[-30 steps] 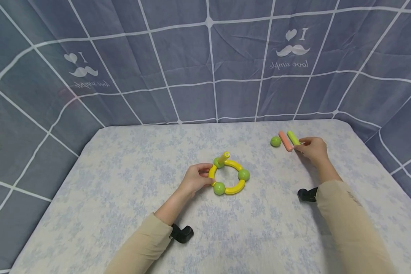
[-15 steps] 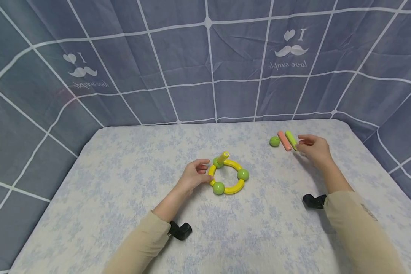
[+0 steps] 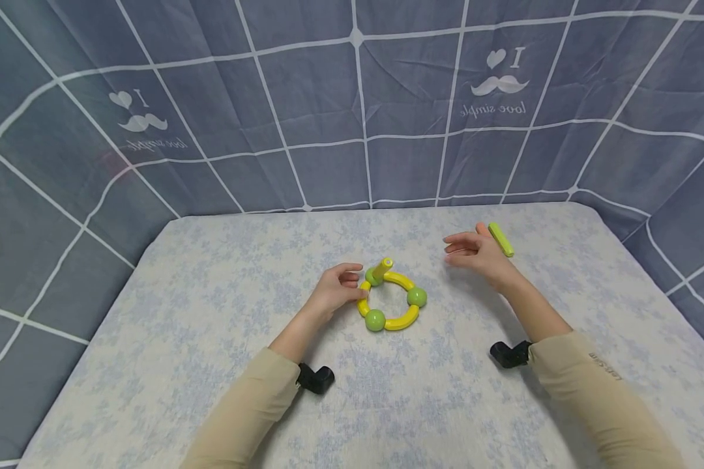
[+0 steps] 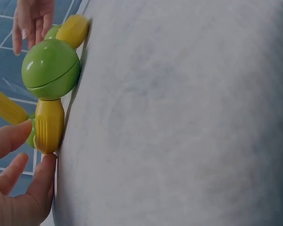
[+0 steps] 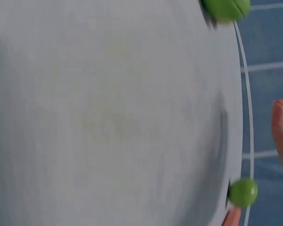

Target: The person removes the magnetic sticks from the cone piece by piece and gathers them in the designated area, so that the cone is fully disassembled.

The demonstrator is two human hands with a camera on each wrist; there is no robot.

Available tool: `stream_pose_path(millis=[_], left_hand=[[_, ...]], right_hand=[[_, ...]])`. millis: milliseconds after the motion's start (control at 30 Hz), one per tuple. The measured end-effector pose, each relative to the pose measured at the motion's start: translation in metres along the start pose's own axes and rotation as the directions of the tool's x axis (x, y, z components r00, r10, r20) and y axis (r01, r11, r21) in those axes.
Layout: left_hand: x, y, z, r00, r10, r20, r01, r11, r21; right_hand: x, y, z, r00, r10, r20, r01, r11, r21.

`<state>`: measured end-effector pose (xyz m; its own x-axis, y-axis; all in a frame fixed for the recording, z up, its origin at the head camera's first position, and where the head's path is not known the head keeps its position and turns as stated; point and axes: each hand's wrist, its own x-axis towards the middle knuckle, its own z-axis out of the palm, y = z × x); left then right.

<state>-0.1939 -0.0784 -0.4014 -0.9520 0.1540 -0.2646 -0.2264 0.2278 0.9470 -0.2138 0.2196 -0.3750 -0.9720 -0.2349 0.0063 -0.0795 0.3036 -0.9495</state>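
Nearest, two beige sleeves (image 3: 240,410) reach in over a counter (image 3: 434,404) spread with a pale, blue-flowered cloth, a black device (image 3: 322,379) at each wrist.

Beyond them lies a ring (image 3: 401,324) of curved yellow bars and green balls, flat on the cloth near the middle. The left hand (image 3: 336,293) is at its left side, digits parted about a yellow bar and a fingertip touching it, without a closed grip. From the ring's far-left ball a straight yellow rod (image 3: 382,268) rises at a tilt.

A little farther, to the right, the right hand (image 3: 485,254) hangs with fingers stretched leftward and apparently nothing held. Below its fingers the right wrist view shows a loose green ball (image 5: 243,192) on the counter, hidden from the head view. Just past the hand are a coral rod (image 3: 482,228), mostly covered, and a lime rod (image 3: 500,239) lying in full sight.

By my judgement the building is about half along: the ring looks closed, with three bars and three balls, and one rod is set. Its other two balls bear no rod, and the loose ball and the two coloured rods remain unjoined.

Farthest back hangs a grid-patterned curtain (image 3: 413,104) with moustache prints.
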Motion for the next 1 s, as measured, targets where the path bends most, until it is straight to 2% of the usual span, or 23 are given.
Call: stream_pose_path(millis=[233, 467, 600, 767, 867, 1000], left_hand=[[0.008, 0.001, 0.002, 1.0, 0.012, -0.015, -0.012, 0.999, 0.03], [0.012, 0.002, 0.005, 0.994, 0.104, -0.014, -0.102, 0.989, 0.11], [0.014, 0.002, 0.008, 0.99, 0.141, -0.014, -0.138, 0.983, 0.117], [0.014, 0.001, 0.011, 0.984, 0.174, -0.024, -0.169, 0.975, 0.147], [0.015, 0.001, 0.012, 0.983, 0.181, -0.038, -0.173, 0.973, 0.15], [0.018, 0.001, 0.013, 0.984, 0.171, -0.042, -0.166, 0.981, 0.102]], right_hand=[[0.007, -0.012, 0.046, 0.992, 0.039, 0.123, -0.044, 0.998, 0.038], [0.013, -0.022, 0.081, 0.981, 0.02, 0.193, -0.037, 0.995, 0.087], [0.015, -0.024, 0.094, 0.984, -0.002, 0.179, -0.018, 0.994, 0.109], [0.018, -0.024, 0.103, 0.988, 0.006, 0.152, -0.024, 0.993, 0.115], [0.019, -0.024, 0.106, 0.99, 0.028, 0.136, -0.044, 0.992, 0.115], [0.023, -0.023, 0.108, 0.993, 0.049, 0.106, -0.061, 0.992, 0.113]])
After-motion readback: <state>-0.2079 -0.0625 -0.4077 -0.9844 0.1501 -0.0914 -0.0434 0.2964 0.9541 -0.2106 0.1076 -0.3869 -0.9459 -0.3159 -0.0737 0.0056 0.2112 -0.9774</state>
